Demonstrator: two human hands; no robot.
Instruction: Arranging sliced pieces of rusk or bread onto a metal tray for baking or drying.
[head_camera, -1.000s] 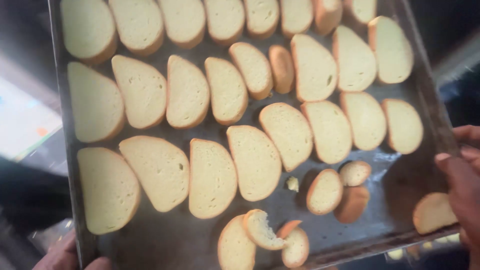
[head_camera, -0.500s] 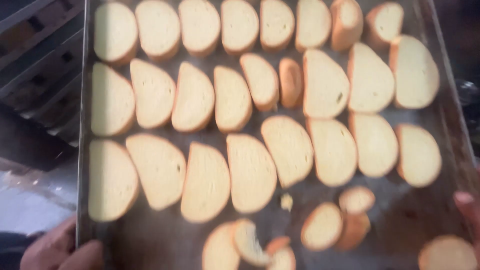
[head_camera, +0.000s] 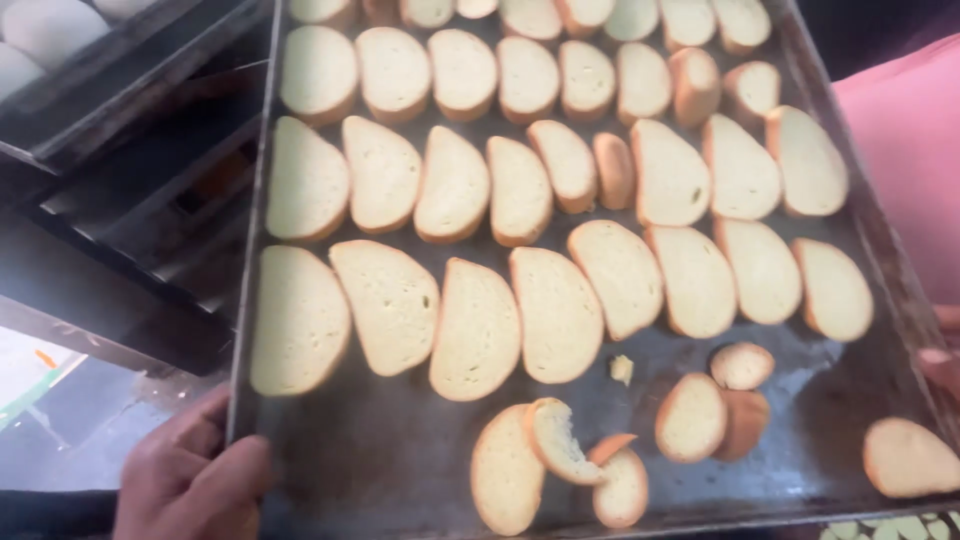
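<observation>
Both hands are carrying the tray, left hand clamping its near-left corner, right hand gripping the right rim, the slices lying between them already laid out in rows, nothing yet set down on the rack beyond the left hand.
</observation>
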